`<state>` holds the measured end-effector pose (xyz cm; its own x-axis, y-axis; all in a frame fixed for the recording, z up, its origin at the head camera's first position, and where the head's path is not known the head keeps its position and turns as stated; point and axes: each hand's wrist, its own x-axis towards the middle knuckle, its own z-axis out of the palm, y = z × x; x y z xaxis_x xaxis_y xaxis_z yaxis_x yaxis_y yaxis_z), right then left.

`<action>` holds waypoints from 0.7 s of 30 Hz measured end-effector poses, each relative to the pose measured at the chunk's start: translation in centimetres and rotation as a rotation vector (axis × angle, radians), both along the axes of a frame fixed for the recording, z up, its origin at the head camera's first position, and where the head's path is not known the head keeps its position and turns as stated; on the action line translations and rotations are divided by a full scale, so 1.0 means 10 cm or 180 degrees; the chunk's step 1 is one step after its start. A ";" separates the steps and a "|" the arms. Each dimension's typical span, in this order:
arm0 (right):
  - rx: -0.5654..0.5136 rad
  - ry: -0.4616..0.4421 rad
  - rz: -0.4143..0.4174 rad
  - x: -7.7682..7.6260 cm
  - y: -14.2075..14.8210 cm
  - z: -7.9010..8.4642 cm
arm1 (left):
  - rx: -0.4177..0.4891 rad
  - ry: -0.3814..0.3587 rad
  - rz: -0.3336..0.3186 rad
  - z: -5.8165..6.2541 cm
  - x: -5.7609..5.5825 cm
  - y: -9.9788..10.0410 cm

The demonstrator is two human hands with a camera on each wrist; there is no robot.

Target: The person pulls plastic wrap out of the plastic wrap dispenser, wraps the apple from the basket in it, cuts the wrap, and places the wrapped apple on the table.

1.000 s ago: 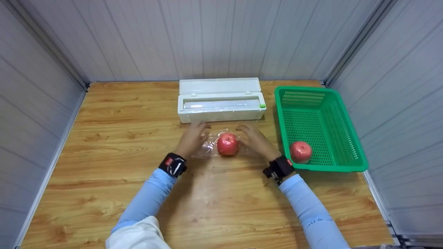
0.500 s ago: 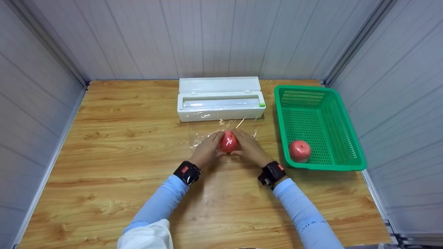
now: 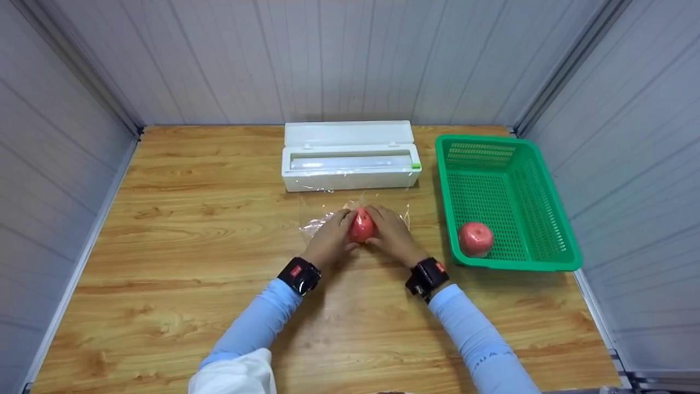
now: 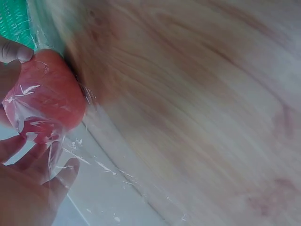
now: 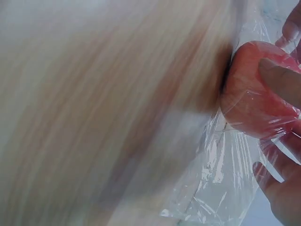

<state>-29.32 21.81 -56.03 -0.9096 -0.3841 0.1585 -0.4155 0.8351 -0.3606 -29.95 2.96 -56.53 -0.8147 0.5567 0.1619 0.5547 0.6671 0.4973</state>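
Observation:
A red apple (image 3: 361, 225) stands on the wooden table, and clear cling film (image 5: 216, 165) is drawn over its surface. My left hand (image 3: 331, 238) grips it from the left, while my right hand (image 3: 396, 236) holds the opposite side. Both thumbs are near its front and the other fingers reach round its back. In the left wrist view, creased film clings to the apple (image 4: 49, 94) and trails off in a loose sheet. The right wrist view shows a thumb (image 5: 282, 82) on the apple through the film. Its underside is hidden.
Behind the hands stands a white cling film dispenser (image 3: 350, 181), lid (image 3: 349, 133) raised, a film roll (image 3: 350, 163) inside. At the right, a green basket (image 3: 514, 265) holds another apple (image 3: 476, 239). Pale panel walls (image 3: 350, 60) enclose the table (image 3: 180, 262).
Both hands were apart beside the apple a second ago; they have come in and closed round it. The film's edges have shifted and gathered. Basket and dispenser stay put.

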 end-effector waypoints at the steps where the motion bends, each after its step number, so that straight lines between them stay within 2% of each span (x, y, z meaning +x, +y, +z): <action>1: 0.0032 0.0035 -0.0002 0.01 -0.01 0.00 | -0.0004 0.0015 0.0001 0.00 0.00 0.00; 8: 0.0106 0.0235 -0.0052 0.06 -0.06 0.01 | 0.0016 0.0143 0.0037 0.02 0.03 -0.01; 21: 0.0028 0.0325 -0.0123 0.12 -0.10 0.03 | 0.0138 0.0002 0.0165 0.04 0.09 0.02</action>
<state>-28.15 20.86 -55.76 -0.9030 -0.3509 0.2479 -0.4172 0.8541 -0.3106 -29.02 3.20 -56.17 -0.8421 0.5064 0.1855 0.5204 0.6727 0.5260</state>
